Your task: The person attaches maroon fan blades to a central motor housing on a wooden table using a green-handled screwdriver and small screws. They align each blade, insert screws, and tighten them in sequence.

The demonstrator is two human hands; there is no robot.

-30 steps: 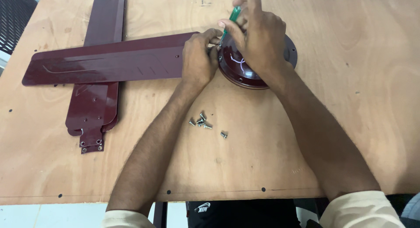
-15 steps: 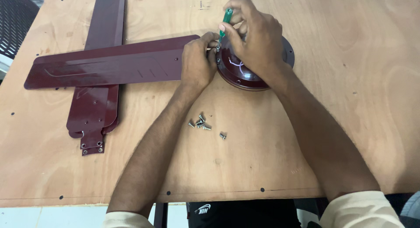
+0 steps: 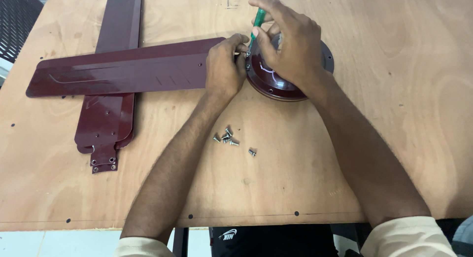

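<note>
A round maroon fan motor housing lies on the plywood table. A long maroon fan blade reaches from the left to the housing's rim. My left hand presses down on the blade's end where it meets the housing. My right hand rests over the housing and grips a green-handled screwdriver, whose tip points down at the joint between blade and housing. The joint itself is mostly hidden by my fingers.
Other maroon blades lie stacked under the first, crosswise, with their metal brackets toward the front edge. Several loose silver screws sit on the table between my forearms. A dark chair stands off the table's left corner.
Both hands stay at the joint. The screwdriver handle sits slightly differently in my right hand, and the view has shifted a little.
</note>
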